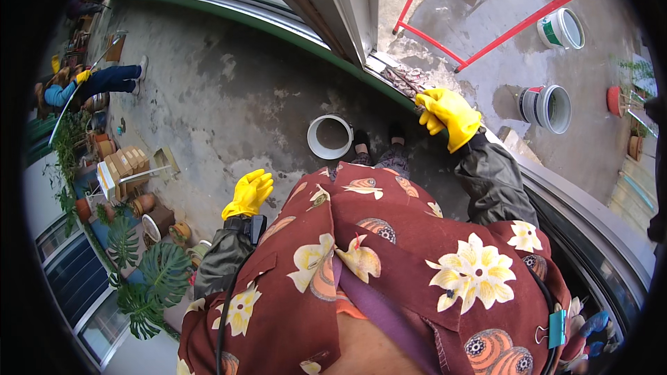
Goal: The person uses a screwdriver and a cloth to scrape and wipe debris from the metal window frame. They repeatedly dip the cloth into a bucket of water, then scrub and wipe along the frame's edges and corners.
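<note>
My right hand (447, 116), in a yellow rubber glove, is curled at the end of a crumpled patterned rag (405, 81). The rag lies along the metal sill track (381, 64) of the sliding door, beside the door frame (350, 15). The curled fingers partly hide the near end of the rag. My left hand (248, 196), gloved in the same yellow rubber, hangs by my side with its fingers extended and holds nothing. On the wet concrete floor by my feet stands a white bucket (330, 137).
Beyond the sill are a red metal frame (526, 21) and two white buckets, one upper (548, 31) and one lower (531, 107). Another person (91, 86) in yellow gloves holds a long pole at the far left. Potted plants (164, 271) and stacked cardboard (125, 166) line that side.
</note>
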Demonstrator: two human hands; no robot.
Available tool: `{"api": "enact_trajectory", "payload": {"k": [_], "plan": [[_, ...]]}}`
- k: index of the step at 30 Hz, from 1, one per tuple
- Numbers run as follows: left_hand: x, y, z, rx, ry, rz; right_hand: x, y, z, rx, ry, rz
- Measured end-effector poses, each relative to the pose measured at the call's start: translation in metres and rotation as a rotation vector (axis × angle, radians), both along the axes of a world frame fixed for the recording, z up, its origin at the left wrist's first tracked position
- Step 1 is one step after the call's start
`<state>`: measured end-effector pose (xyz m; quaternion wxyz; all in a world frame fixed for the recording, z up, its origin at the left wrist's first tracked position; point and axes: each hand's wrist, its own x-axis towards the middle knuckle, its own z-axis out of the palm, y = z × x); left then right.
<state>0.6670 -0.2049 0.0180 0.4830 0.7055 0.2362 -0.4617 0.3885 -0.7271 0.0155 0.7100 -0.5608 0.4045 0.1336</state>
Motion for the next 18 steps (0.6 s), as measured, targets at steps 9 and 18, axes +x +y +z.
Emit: {"api": "enact_trajectory", "payload": {"k": [9, 18], "plan": [[0.005, 0.024, -0.009, 0.042, 0.066, 0.033, 0.058, 0.022, -0.04, -0.65, 0.214, 0.29], [0.004, -0.001, -0.005, 0.009, 0.019, -0.068, -0.003, 0.012, 0.018, -0.011, 0.113, 0.024]]}}
